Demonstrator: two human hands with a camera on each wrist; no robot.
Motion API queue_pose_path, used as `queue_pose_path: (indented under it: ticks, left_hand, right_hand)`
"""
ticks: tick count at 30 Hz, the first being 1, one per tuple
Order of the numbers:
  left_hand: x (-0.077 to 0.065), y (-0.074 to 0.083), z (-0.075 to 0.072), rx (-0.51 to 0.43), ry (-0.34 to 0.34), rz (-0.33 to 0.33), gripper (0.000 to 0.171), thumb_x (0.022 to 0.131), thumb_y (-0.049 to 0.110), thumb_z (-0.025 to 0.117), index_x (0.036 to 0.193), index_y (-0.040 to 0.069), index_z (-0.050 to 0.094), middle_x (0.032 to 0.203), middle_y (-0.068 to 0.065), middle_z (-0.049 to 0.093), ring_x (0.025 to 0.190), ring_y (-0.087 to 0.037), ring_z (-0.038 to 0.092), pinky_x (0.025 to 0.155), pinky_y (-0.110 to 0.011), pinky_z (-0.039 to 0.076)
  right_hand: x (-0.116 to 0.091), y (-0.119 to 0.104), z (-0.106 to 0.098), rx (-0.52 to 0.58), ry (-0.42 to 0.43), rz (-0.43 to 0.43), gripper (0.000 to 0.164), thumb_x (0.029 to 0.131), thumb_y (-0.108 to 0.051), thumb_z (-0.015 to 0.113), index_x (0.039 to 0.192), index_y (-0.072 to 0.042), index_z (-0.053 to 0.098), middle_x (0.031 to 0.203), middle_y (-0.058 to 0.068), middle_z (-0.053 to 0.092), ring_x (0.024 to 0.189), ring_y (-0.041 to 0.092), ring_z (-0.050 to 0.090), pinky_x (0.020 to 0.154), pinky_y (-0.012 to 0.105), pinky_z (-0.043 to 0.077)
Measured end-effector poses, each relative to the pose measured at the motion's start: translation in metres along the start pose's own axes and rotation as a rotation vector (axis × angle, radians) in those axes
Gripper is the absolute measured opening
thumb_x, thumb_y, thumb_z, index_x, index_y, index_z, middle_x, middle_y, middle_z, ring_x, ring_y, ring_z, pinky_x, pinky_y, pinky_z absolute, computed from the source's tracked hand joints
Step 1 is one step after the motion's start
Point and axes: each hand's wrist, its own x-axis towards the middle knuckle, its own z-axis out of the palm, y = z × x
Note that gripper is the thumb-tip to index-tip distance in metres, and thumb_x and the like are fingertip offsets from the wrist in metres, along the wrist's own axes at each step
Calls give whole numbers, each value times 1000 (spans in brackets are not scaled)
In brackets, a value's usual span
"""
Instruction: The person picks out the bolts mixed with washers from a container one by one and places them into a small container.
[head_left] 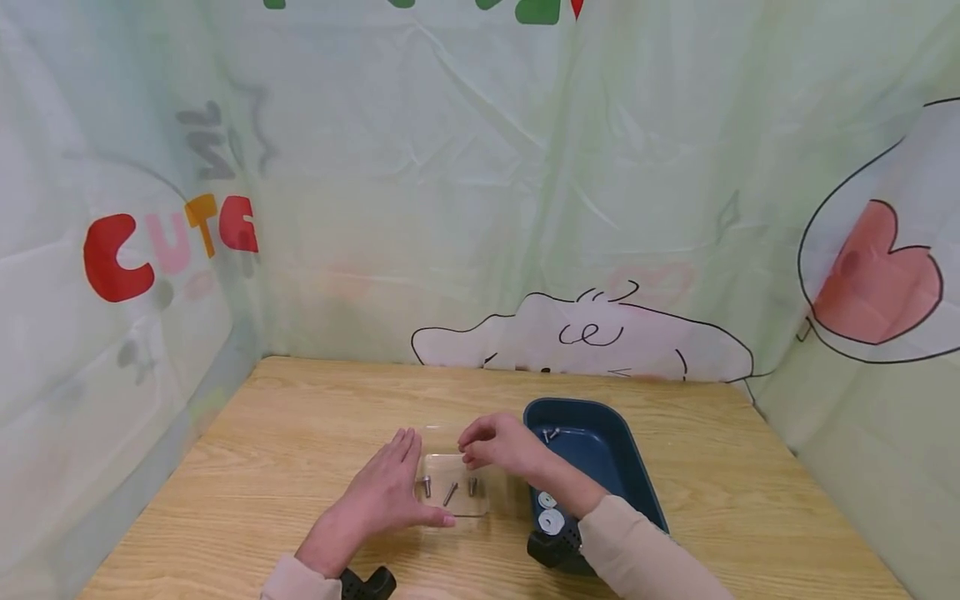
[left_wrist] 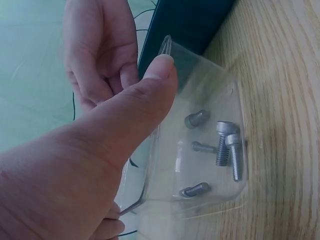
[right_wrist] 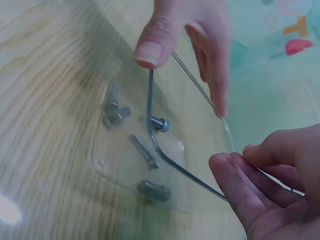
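A clear plastic box (head_left: 471, 516) sits on the table with several metal bolts (head_left: 451, 494) in it, some showing socket heads (left_wrist: 227, 127). My left hand (head_left: 381, 490) rests against the box from the left, its straight fingers along the left side and its thumb (right_wrist: 151, 52) at the near rim. Over the right far part of the box is my right hand (head_left: 504, 446), fingers loosely bent. In the right wrist view its fingertips (right_wrist: 220, 162) overlap the rim, with nothing visible between them.
A dark blue tray (head_left: 630, 450) stands right of the box, under my right forearm. Small bolts (head_left: 551, 434) lie at its far end and round washers (head_left: 551, 522) near its front. A printed curtain (head_left: 480, 208) hangs behind the wooden table (head_left: 300, 417).
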Motion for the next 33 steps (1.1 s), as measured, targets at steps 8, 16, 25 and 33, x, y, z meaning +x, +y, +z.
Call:
queue_pose_path:
  ticks: [8, 16, 25, 33]
  left_hand:
    - [1, 3, -2, 4, 26, 1, 127, 70, 74, 73, 153, -9, 23, 161, -27, 21, 152, -39, 20, 122, -52, 25]
    - [8, 10, -4, -24, 34, 16, 124, 73, 75, 69, 154, -6, 24, 163, -24, 20, 153, -36, 17, 124, -51, 23]
    - [15, 19, -6, -15, 38, 36, 122, 73, 75, 69, 154, -5, 25, 163, -23, 21, 153, -36, 18, 123, -50, 24]
    - [20, 25, -4, -24, 21, 48, 124, 72, 77, 68, 155, -3, 23, 164, -21, 19, 153, -35, 17, 124, -50, 23]
  right_hand:
    - [-4, 3, -13, 65, 56, 8, 19, 96, -6, 61, 110, 5, 67, 103, 20, 70, 87, 22, 73, 84, 41, 61]
    - [-9, 5, -29, 80, 115, 26, 22, 96, -8, 62, 112, 6, 66, 105, 22, 70, 86, 21, 72, 82, 36, 62]
    - [-18, 9, -49, 104, 141, 38, 24, 97, -11, 62, 114, 5, 65, 110, 23, 68, 90, 20, 70, 87, 39, 60]
    - [-24, 15, -62, 129, 176, 60, 22, 97, -9, 62, 114, 5, 65, 113, 24, 67, 92, 21, 71, 89, 39, 60]
